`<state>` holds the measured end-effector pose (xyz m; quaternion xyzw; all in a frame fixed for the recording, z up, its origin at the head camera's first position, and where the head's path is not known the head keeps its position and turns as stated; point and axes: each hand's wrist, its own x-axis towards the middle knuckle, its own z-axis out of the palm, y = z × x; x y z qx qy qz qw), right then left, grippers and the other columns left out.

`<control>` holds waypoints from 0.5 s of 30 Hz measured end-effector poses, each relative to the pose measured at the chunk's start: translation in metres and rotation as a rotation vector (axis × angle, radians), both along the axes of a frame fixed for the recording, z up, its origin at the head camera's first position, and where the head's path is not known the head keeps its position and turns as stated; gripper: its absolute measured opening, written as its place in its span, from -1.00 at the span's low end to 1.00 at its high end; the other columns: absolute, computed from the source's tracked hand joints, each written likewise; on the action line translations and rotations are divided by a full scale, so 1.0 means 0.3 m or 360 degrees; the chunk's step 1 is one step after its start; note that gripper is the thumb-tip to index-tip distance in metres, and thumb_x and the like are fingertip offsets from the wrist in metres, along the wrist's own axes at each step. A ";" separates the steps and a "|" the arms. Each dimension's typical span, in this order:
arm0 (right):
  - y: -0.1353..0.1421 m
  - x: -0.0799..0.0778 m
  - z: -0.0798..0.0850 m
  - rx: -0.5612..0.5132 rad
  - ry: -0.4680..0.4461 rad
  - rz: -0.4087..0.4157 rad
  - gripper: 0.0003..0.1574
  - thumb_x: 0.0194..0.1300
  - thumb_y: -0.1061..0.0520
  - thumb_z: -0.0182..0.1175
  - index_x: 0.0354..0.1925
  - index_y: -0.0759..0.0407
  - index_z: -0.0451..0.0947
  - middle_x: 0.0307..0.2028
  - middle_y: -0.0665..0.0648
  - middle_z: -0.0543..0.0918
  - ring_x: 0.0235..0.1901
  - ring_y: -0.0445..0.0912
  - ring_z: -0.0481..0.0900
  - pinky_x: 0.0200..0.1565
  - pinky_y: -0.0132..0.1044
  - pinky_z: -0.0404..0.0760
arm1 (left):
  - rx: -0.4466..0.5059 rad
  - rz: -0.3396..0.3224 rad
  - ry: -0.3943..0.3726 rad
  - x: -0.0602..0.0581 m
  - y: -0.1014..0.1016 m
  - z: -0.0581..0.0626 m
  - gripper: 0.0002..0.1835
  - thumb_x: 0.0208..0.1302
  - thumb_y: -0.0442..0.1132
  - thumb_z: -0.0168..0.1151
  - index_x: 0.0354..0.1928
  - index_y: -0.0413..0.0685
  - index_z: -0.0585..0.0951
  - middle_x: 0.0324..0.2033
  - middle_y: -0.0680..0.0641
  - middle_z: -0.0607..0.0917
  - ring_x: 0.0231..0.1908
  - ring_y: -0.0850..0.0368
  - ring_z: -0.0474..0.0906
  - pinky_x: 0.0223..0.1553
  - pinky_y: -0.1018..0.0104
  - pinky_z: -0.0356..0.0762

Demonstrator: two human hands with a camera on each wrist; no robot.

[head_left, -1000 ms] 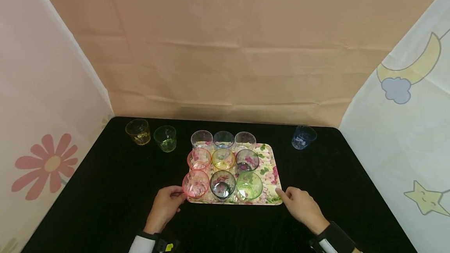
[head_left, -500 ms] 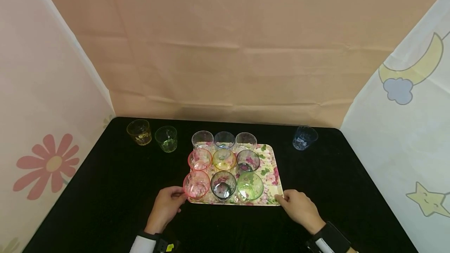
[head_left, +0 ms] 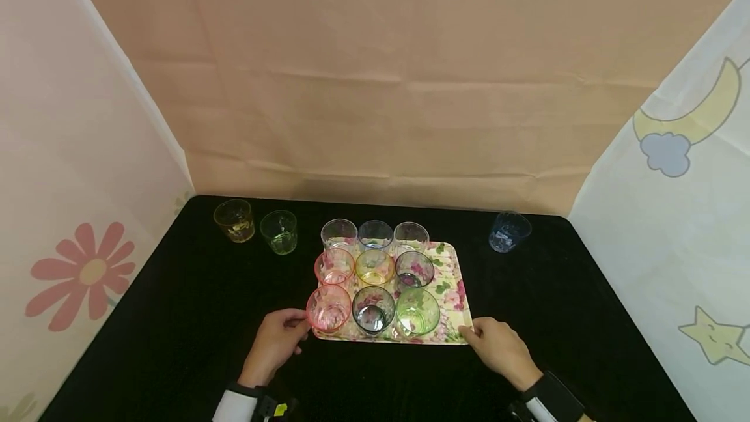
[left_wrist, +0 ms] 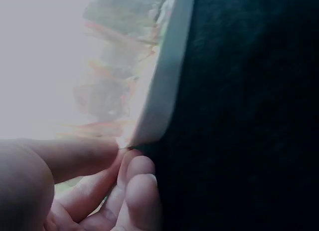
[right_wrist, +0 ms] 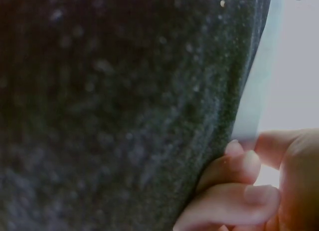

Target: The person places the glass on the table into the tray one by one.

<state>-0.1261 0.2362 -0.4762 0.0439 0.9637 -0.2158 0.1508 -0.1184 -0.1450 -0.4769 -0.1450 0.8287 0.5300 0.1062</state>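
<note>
A floral tray (head_left: pixel 450 318) lies on the black table, bearing several coloured glasses in three rows. My left hand (head_left: pixel 274 342) pinches its near left corner between thumb and curled fingers, right beside a pink glass (head_left: pixel 328 310). At the near right corner my right hand (head_left: pixel 498 347) pinches the rim the same way. Along the front row stand a dark grey glass (head_left: pixel 373 311) and a green glass (head_left: pixel 418 312). The left wrist view shows the tray's pale edge (left_wrist: pixel 158 99) between thumb and fingertips; the right wrist view shows the other corner's edge (right_wrist: pixel 251 109) gripped likewise.
Off the tray, a yellow glass (head_left: pixel 234 221) and a green-tinted glass (head_left: pixel 278 233) stand at the back left of the table (head_left: pixel 193 318). A blue glass (head_left: pixel 508 232) is at the back right. Brown paper (head_left: pixel 375 83) hangs behind, and printed sheets flank both sides.
The right thumb has shifted slightly lower along the tray's near right corner since a second ago. The view drifts a little; tray and glasses keep their arrangement.
</note>
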 end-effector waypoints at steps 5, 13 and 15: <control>-0.003 0.001 -0.001 -0.0009 0.0011 0.0003 -0.52 0.30 -0.14 0.10 -0.66 0.05 0.36 -0.73 -0.05 0.26 -0.72 -0.18 0.18 -0.63 -0.36 0.10 | -0.0073 0.0121 0.0244 -0.042 -0.052 0.037 -0.61 0.31 -0.05 0.15 0.02 -0.17 0.62 -0.16 -0.14 0.67 -0.25 0.06 0.58 -0.31 0.23 0.55; -0.004 0.002 0.002 -0.0012 0.0026 -0.0002 -0.52 0.30 -0.13 0.10 -0.66 0.05 0.35 -0.74 -0.05 0.28 -0.73 -0.18 0.20 -0.63 -0.37 0.12 | -0.0014 0.0362 0.0945 -0.178 -0.131 0.112 -0.28 0.13 0.00 0.32 0.30 -0.12 0.36 0.18 -0.16 0.48 0.12 0.04 0.42 0.07 0.09 0.40; -0.004 0.002 0.001 -0.0011 0.0031 -0.0003 -0.52 0.30 -0.13 0.10 -0.66 0.04 0.35 -0.74 -0.04 0.28 -0.73 -0.18 0.20 -0.63 -0.36 0.12 | 0.0017 0.0357 0.1029 -0.214 -0.138 0.125 -0.18 0.10 -0.04 0.36 0.38 -0.09 0.25 0.29 -0.13 0.38 0.23 0.01 0.31 0.18 0.03 0.30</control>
